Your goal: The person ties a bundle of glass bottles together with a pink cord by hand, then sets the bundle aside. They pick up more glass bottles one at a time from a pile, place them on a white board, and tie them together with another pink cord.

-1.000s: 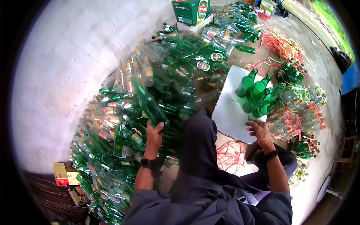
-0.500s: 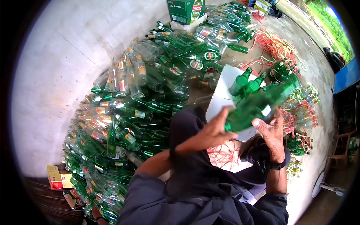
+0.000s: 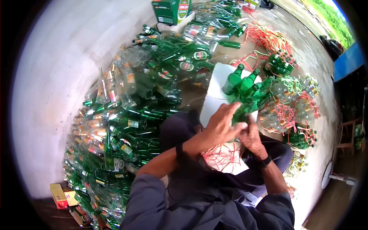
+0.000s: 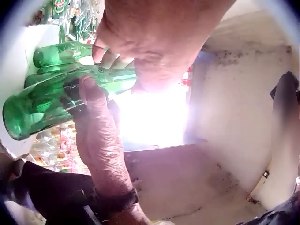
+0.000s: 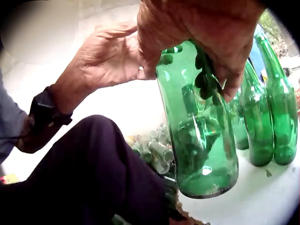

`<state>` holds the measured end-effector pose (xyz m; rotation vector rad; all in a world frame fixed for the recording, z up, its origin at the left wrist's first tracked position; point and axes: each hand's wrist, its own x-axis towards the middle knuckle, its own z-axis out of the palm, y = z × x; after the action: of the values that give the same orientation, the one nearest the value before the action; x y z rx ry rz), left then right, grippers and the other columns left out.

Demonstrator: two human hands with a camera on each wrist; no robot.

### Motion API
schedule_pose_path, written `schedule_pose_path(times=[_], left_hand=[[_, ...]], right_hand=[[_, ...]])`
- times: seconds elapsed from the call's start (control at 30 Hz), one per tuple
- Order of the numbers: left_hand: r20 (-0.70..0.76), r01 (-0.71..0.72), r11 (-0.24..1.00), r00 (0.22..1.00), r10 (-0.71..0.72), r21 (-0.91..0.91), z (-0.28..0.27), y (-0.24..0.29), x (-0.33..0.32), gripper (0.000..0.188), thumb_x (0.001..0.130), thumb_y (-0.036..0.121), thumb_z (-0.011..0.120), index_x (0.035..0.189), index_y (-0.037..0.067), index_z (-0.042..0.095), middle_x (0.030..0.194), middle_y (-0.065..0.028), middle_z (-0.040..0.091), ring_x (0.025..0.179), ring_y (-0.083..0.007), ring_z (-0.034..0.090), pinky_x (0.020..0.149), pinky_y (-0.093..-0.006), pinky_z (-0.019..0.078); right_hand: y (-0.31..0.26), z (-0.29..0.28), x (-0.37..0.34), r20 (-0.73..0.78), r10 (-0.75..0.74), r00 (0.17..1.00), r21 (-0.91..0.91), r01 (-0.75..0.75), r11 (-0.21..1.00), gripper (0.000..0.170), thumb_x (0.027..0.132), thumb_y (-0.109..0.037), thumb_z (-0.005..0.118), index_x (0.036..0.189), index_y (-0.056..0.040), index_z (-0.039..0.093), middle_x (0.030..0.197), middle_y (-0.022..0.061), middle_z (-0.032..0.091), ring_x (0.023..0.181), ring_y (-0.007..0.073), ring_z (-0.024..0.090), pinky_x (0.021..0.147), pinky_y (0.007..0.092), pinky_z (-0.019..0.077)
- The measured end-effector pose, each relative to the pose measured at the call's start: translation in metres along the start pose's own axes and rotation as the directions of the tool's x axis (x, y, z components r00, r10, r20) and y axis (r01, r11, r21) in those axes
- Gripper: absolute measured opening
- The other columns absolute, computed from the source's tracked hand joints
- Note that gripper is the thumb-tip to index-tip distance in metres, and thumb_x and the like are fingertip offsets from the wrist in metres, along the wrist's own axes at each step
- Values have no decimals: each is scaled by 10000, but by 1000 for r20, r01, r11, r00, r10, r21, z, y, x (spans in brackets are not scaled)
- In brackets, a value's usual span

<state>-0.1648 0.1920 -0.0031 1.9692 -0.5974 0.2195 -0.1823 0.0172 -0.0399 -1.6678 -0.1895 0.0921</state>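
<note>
In the head view, the left hand (image 3: 220, 124) and right hand (image 3: 253, 140) meet around a green glass bottle (image 3: 240, 115) at the near edge of a white board (image 3: 215, 90). The right hand (image 5: 201, 33) grips its upper part in the right wrist view, the base pointing down. Beside it the left hand (image 5: 105, 61) has its palm bare and fingers loosely extended; its fingertips are partly hidden. The left wrist view has the right thumb across the bottle (image 4: 42, 105) and the left hand (image 4: 154, 37) by its neck. Several green bottles (image 3: 232, 81) stand on the board.
A large heap of loose bottles (image 3: 132, 115) lies left of the legs. Tied bottle bundles (image 3: 278, 115) stand right of the board, and pink and yellow cord (image 3: 268, 36) lies behind. A green carton (image 3: 168, 13) stands at the back, near the wall.
The left hand went from the heap to the board with a bottle, and the right hand took hold of it. Since half a second ago, the bottle has swung from slanting to closer over the board.
</note>
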Motion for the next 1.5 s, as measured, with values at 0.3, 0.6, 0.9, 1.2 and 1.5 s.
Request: schedule_pose_path(times=[0.3,0.6,0.9,1.2,1.5], left_hand=[[30,200,977,979,-202,75,23,-53,15,426,785,160,716,1133,-36,568,1004,-229,625,917,-378,631,814,-424,505],[51,183,962,979,-197,205,26,-82,78,379,797,154,700,1110,-9,561,1003,-231,640,964,-428,610,861,-459,472],[-7,273,954,961,-275,126,42,-105,103,306,799,94,702,1078,27,595,1002,-201,669,969,-406,635,849,-444,482],[-105,249,954,966,-235,165,57,-117,108,485,739,168,792,1151,-4,600,950,-243,682,920,-421,666,798,-462,527],[-127,331,916,922,-365,-228,10,-95,101,416,781,137,764,1127,-18,595,1009,-131,685,905,-233,655,800,-364,520]], right_hand=[[49,10,15,49,-174,983,-529,174,831,738,799,-175,781,1367,55,370,986,298,657,863,460,665,725,491,542],[73,-3,8,-11,7,1000,-473,-12,881,611,837,-197,743,1311,62,457,1137,300,628,955,423,673,808,449,558],[75,0,-8,79,163,983,-484,-105,868,549,844,-193,733,1296,32,516,1082,273,660,932,393,679,819,448,550],[79,8,-8,197,92,976,-454,8,891,483,828,-166,752,1224,54,585,1077,280,669,896,394,695,783,445,558],[94,8,-15,262,199,944,-454,-61,889,434,839,-152,741,1183,76,606,1092,283,670,901,386,704,786,437,560]])
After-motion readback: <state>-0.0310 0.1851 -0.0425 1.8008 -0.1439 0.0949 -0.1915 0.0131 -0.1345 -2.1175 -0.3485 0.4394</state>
